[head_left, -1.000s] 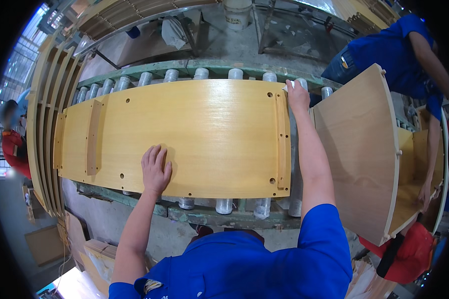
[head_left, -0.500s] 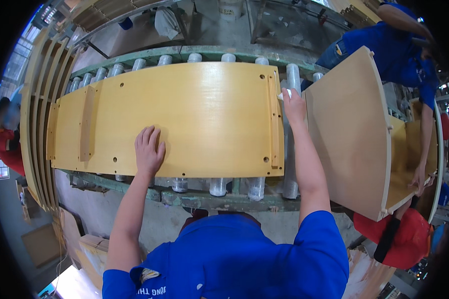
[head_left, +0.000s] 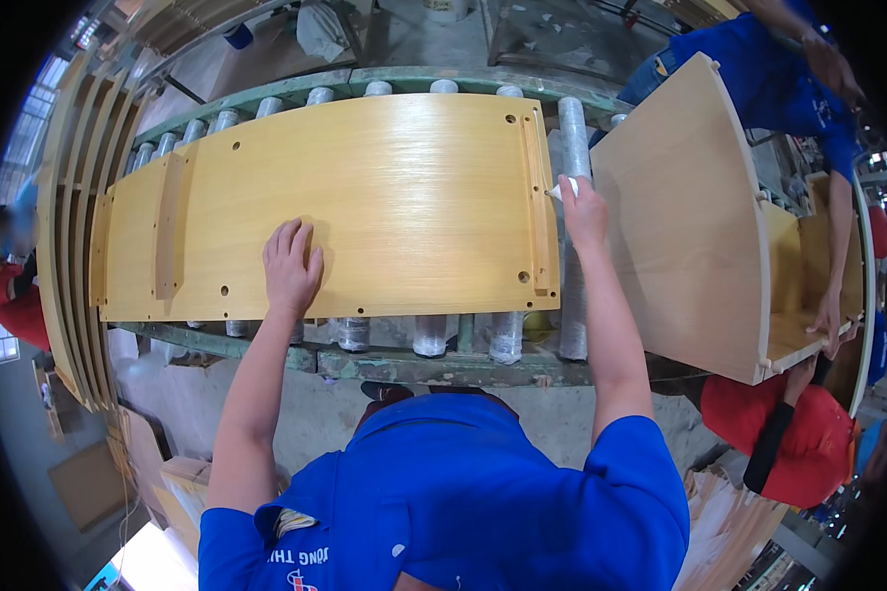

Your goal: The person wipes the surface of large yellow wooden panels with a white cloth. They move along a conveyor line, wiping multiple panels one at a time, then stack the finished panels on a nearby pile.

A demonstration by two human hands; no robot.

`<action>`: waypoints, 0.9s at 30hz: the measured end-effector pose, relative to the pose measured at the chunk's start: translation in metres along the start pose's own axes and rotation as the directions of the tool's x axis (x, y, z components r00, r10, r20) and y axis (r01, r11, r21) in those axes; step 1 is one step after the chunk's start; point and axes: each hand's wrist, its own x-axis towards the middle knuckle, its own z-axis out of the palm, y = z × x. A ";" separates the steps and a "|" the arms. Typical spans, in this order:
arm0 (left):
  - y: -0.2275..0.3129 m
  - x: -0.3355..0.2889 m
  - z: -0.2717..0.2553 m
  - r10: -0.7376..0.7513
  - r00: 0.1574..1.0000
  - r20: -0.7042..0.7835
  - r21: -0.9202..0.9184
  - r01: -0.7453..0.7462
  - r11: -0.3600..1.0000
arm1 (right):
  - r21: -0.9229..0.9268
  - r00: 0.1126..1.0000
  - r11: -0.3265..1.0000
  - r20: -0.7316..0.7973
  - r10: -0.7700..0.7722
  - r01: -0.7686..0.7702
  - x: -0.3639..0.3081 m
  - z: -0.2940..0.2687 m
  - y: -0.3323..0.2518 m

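A long yellow wooden panel with drilled holes lies across the roller conveyor. One cleat runs along its right end, and another wooden cleat crosses it near the left. My left hand rests on the panel's near half, fingers loosely stretched out. Just past the panel's right end, my right hand is closed round a small white squeeze bottle. The bottle's narrow tip points left at the panel's right edge, by a hole there. My fingers hide most of the bottle.
Wrapped rollers show beside the panel. A partly built wooden cabinet stands close on the right, with a co-worker in blue and one in red handling it. Curved wooden boards stand at the left.
My view has shifted, so the panel and conveyor sit higher in the picture. The bottle's tip has come to the panel's right edge. My left hand stays on the panel.
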 end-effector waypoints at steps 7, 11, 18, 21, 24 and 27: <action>0.001 0.000 -0.001 -0.003 1.000 0.010 -0.006 0.003 1.000 | -0.033 0.999 0.999 0.027 0.026 -0.025 -0.008 -0.004 -0.001; -0.001 -0.001 0.001 0.003 1.000 -0.004 -0.014 -0.004 1.000 | -0.004 0.999 1.000 0.045 0.018 -0.017 -0.025 -0.013 0.000; 0.000 -0.002 0.001 0.012 1.000 -0.014 -0.008 -0.013 1.000 | 0.081 0.995 0.994 0.066 0.073 -0.079 -0.082 -0.039 0.001; 0.000 -0.004 0.001 0.013 1.000 -0.019 -0.002 -0.013 1.000 | 0.056 0.987 0.991 0.114 0.115 -0.121 -0.106 -0.049 0.001; -0.001 -0.004 0.002 0.018 1.000 -0.026 -0.009 -0.018 1.000 | -0.049 0.984 0.993 0.137 0.116 -0.110 -0.129 -0.058 0.004; -0.001 -0.004 0.002 0.021 0.999 -0.032 -0.011 -0.021 1.000 | 0.040 0.984 0.991 0.132 0.121 -0.127 -0.144 -0.064 0.000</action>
